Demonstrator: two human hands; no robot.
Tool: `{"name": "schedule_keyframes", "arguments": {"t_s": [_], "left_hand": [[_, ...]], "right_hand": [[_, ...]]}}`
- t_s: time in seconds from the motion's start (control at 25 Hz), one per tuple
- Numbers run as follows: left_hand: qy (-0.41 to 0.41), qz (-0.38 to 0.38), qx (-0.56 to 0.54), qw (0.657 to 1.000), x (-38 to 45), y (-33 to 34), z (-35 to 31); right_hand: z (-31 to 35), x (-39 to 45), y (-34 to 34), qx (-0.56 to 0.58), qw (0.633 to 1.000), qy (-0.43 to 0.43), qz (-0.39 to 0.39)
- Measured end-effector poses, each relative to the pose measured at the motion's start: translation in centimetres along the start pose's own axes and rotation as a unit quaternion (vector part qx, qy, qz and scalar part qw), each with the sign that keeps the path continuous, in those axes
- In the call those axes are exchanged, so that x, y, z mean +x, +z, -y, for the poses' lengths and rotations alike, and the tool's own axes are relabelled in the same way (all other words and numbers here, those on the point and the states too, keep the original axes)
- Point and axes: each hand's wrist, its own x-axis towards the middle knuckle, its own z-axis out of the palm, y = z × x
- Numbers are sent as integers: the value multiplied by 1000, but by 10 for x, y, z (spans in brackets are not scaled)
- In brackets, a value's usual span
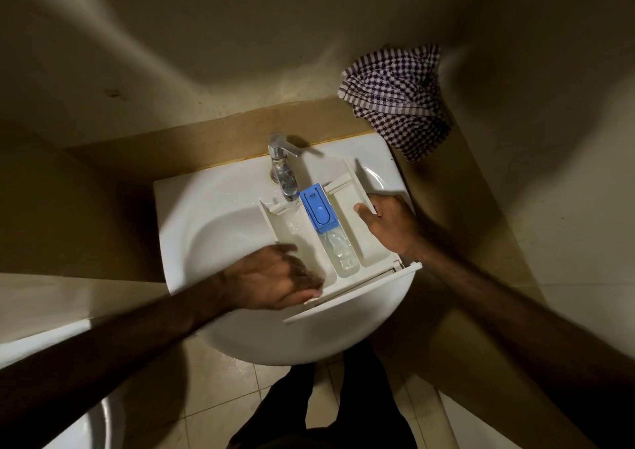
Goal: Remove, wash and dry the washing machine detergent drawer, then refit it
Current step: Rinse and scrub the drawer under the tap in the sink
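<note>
The white detergent drawer lies across the white basin, its front panel toward me. A blue cap covers the far half of its middle compartment, and water stands in the near half. Water runs from the chrome tap into the drawer's left compartment. My left hand reaches into that left compartment near the front panel, fingers curled and blurred; whether they hold something is unclear. My right hand grips the drawer's right side wall, thumb inside the right compartment.
A checked cloth hangs on the wall at the back right, above the basin's corner. A brown ledge runs behind the basin. White fixtures show at the lower left, and beige floor tiles lie below.
</note>
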Motion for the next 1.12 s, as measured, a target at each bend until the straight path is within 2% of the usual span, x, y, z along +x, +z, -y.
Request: {"name": "schedule_keyframes", "arguments": {"t_s": [0.12, 0.16, 0.32, 0.4, 0.48, 0.56, 0.68, 0.8, 0.92, 1.0, 1.12], "left_hand": [[-90, 12, 110, 990, -6, -11, 35], [-95, 28, 100, 990, -4, -12, 32], [-25, 72, -54, 996, 11, 5, -21], [-48, 46, -16, 998, 6, 16, -16], [-128, 11, 39, 991, 3, 17, -9], [-178, -2, -15, 984, 6, 15, -22], [-167, -12, -172, 971, 14, 10, -52], [-193, -23, -180, 964, 4, 1, -67], [-216, -68, -166, 960, -14, -2, -77], [-243, -132, -160, 947, -28, -3, -81], [-360, -228, -182, 886, -41, -3, -90]], "right_hand": [[4, -1, -1, 5, 1000, -2, -4], [3, 0, -1, 4, 1000, -4, -5], [5, -2, -4, -39, 999, -28, -24], [6, -3, -4, -70, 996, -52, -35], [6, -1, -6, -73, 995, -58, -34], [6, -2, -6, -63, 996, -61, -36], [10, -6, -5, -64, 995, -62, -46], [11, -11, -3, -70, 995, -51, -53], [14, -21, 0, -60, 998, -3, -34], [11, -30, 1, -25, 998, 48, -41], [11, -47, 4, 10, 989, 117, -95]]}}
